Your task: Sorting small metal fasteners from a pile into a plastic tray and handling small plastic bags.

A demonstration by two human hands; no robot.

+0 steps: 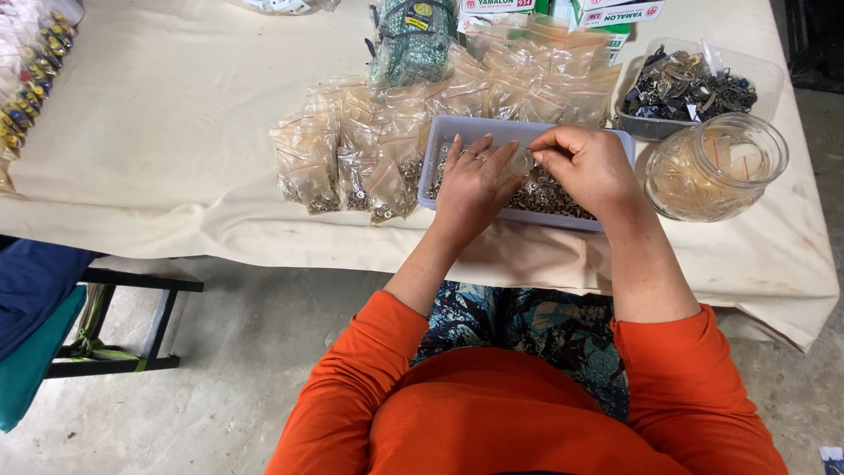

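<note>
Left hand (472, 180) and right hand (587, 167) meet over the tray (437, 167), fingers pinched together on a small clear bag (521, 161) held between them, the left gripping its near edge, the right thumb and forefinger closed on its top; what the bag holds is too small to tell. Both hands hover just above a heap of small metal parts (549, 195) filling the tray, a pale lilac rectangular one sitting near the table's front edge. Left of the tray, a cluster of filled bags (338, 171) lies on the cream cloth (176, 132), each with metal bits settled at the bottom, and more bags (527, 88) are spread behind the tray. Right of the tray stands a clear jar (714, 167) of rubber bands, just beside the right wrist. Behind the jar, a clear tub (694, 86) holds dark metal hardware. At the far edge, a green bundle (411, 40) and flat boxes (580, 13). Orange sleeves (369, 378) frame the lap below, a dark stool (132, 325) off to the left
</note>
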